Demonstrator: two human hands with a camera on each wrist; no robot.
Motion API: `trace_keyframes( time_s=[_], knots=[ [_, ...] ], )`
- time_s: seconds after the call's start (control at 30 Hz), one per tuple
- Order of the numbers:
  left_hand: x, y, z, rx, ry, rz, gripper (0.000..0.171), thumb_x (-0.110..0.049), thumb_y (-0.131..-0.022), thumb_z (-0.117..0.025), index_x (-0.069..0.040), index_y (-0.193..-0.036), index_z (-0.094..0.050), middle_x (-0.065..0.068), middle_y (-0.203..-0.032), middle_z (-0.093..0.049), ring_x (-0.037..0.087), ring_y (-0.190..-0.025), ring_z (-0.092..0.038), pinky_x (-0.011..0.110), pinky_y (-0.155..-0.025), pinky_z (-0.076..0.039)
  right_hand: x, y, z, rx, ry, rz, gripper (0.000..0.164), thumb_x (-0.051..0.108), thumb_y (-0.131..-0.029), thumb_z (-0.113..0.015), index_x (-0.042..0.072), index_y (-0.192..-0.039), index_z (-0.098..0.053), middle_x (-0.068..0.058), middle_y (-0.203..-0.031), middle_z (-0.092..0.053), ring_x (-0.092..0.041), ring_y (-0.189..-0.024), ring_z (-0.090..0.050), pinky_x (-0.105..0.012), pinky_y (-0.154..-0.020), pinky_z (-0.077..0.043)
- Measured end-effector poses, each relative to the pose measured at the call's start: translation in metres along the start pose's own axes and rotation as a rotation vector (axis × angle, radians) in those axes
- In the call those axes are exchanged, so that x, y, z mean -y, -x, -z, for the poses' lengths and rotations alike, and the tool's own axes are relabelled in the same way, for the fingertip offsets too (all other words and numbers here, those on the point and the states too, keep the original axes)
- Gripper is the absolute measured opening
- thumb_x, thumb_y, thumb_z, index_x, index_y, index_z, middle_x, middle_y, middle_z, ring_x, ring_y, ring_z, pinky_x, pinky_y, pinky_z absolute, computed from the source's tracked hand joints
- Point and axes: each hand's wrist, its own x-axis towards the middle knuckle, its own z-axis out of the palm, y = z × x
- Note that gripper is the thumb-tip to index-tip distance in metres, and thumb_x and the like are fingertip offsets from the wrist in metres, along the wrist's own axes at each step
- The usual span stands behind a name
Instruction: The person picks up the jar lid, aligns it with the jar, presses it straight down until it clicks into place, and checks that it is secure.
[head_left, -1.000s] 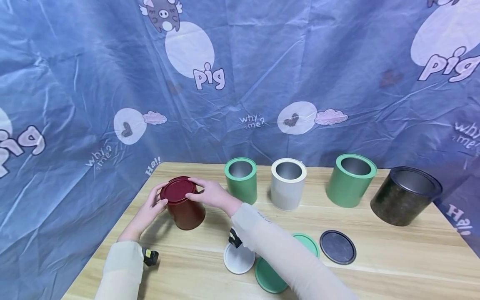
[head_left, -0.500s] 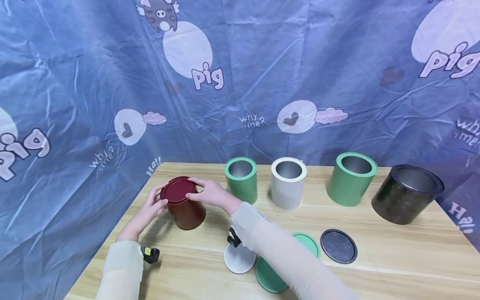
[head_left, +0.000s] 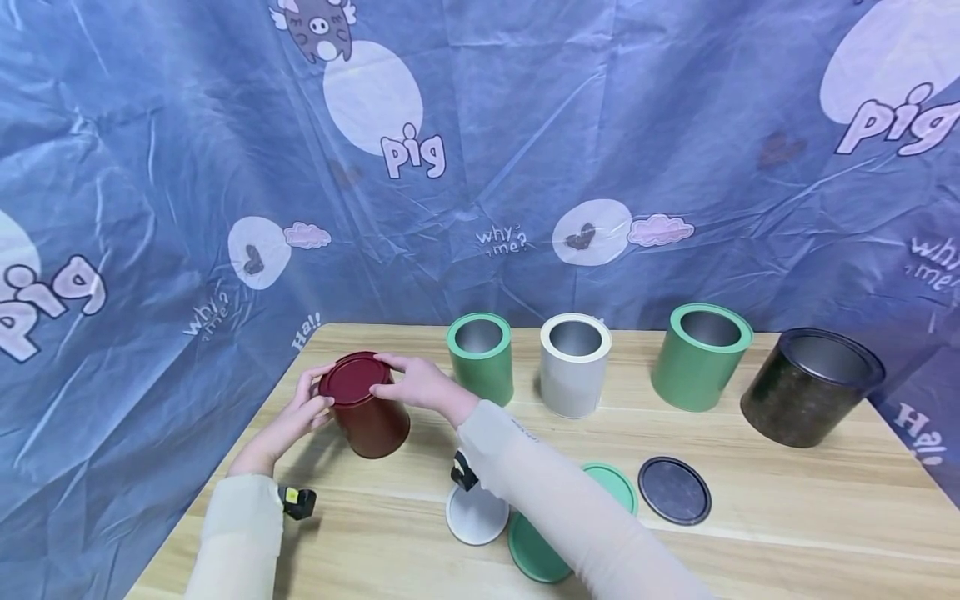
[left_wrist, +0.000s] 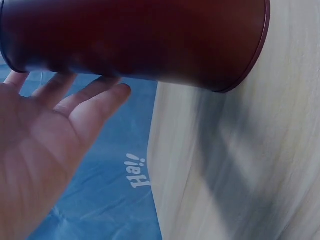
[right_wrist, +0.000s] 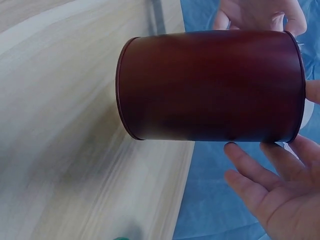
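Fingers (head_left: 395, 361) of left hand (head_left: 298, 411) and right hand (head_left: 424, 386) grip lidded dark-red cylindrical can (head_left: 375, 429), frame left; open green cylindrical can (head_left: 486, 379), centre.

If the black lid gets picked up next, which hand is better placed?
Probably the right hand: it's on the side of the red can nearer the black lid; the left hand is on the far side.

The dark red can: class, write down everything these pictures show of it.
The dark red can is a plain cylinder, smooth and faintly glossy, perhaps painted metal, with a thin edge around its base. A matching red lid with a recessed centre covers its top; whether it is fully pressed down is unclear. The can appears to stand upright on the wooden table, leftmost of the cans. The left hand and right hand grip its upper end.
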Motion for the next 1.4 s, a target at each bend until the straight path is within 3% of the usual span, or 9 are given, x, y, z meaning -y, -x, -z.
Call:
trace_keyframes(
  time_s=[0.07, 0.17, 0.27, 0.37, 0.63, 0.87, 1.2, 1.4],
  knots=[
    [-0.001, 0.0, 0.001, 0.005, -0.017, 0.015, 0.061, -0.008, -0.095, -0.035, -0.004, -0.147, -0.004, 0.031, -0.149, -0.018, -0.011, -0.108, -0.041, 0.059, -0.11, -0.029, 0.001, 0.0, 0.001, 0.005, 0.001, 0.001, 0.061, 0.044, -0.087, -0.067, 0.031, -0.143, -0.048, -0.003, -0.141, -0.055, -0.021, -0.132, -0.049, -0.036, -0.106, -0.044],
    [-0.003, 0.001, 0.004, 0.018, -0.111, 0.018, 0.061, -0.011, -0.095, -0.037, -0.005, -0.148, -0.007, 0.032, -0.148, -0.024, 0.009, -0.119, -0.044, 0.057, -0.108, -0.034, 0.002, 0.0, 0.002, 0.009, -0.005, -0.003, 0.06, 0.043, -0.087, -0.067, 0.031, -0.143, -0.048, -0.003, -0.141, -0.055, -0.021, -0.132, -0.049, -0.036, -0.106, -0.044],
    [-0.005, 0.003, 0.007, 0.026, -0.246, -0.015, 0.058, -0.014, -0.097, -0.039, -0.004, -0.147, -0.012, 0.033, -0.147, -0.029, 0.035, -0.129, -0.041, 0.056, -0.101, -0.04, 0.002, 0.001, 0.002, 0.013, -0.007, -0.005, 0.06, 0.043, -0.087, -0.067, 0.031, -0.143, -0.048, -0.003, -0.141, -0.055, -0.021, -0.132, -0.05, -0.037, -0.105, -0.044],
    [-0.007, 0.005, 0.009, 0.038, -0.325, -0.047, 0.056, -0.016, -0.098, -0.04, -0.003, -0.147, -0.015, 0.033, -0.147, -0.03, 0.047, -0.133, -0.034, 0.059, -0.099, -0.04, 0.002, 0.001, 0.002, 0.011, 0.004, -0.004, 0.06, 0.044, -0.087, -0.067, 0.032, -0.143, -0.048, -0.004, -0.14, -0.056, -0.021, -0.131, -0.05, -0.036, -0.105, -0.045],
    [-0.008, 0.007, 0.011, 0.031, -0.36, -0.03, 0.057, -0.016, -0.098, -0.042, -0.004, -0.147, -0.017, 0.033, -0.147, -0.032, 0.048, -0.133, -0.037, 0.05, -0.094, -0.044, 0.002, 0.0, -0.001, 0.018, -0.013, 0.003, 0.061, 0.044, -0.087, -0.067, 0.032, -0.143, -0.049, -0.005, -0.139, -0.056, -0.022, -0.131, -0.05, -0.037, -0.105, -0.044],
    [-0.008, 0.006, 0.011, 0.038, -0.355, -0.048, 0.056, -0.017, -0.099, -0.041, -0.004, -0.147, -0.015, 0.033, -0.149, -0.028, 0.051, -0.133, -0.035, 0.058, -0.096, -0.043, -0.004, 0.001, -0.001, 0.005, -0.024, 0.024, 0.06, 0.046, -0.088, -0.065, 0.033, -0.144, -0.047, -0.006, -0.139, -0.057, -0.021, -0.13, -0.051, -0.036, -0.104, -0.045],
    [-0.008, 0.006, 0.007, -0.014, -0.322, -0.086, 0.057, -0.012, -0.097, -0.042, -0.002, -0.148, -0.017, 0.035, -0.141, -0.04, 0.047, -0.125, -0.044, 0.044, -0.087, -0.045, -0.006, 0.001, 0.0, 0.016, -0.054, 0.045, 0.059, 0.045, -0.089, -0.064, 0.031, -0.144, -0.047, -0.006, -0.141, -0.055, -0.024, -0.13, -0.052, -0.036, -0.101, -0.047],
    [-0.008, 0.006, 0.008, -0.011, -0.336, -0.081, 0.057, -0.013, -0.099, -0.043, -0.003, -0.149, -0.018, 0.034, -0.141, -0.04, 0.048, -0.126, -0.044, 0.044, -0.088, -0.046, -0.008, 0.0, -0.001, 0.009, -0.079, 0.059, 0.059, 0.044, -0.089, -0.066, 0.03, -0.143, -0.048, -0.006, -0.14, -0.056, -0.025, -0.13, -0.052, -0.036, -0.101, -0.047]
  ],
)
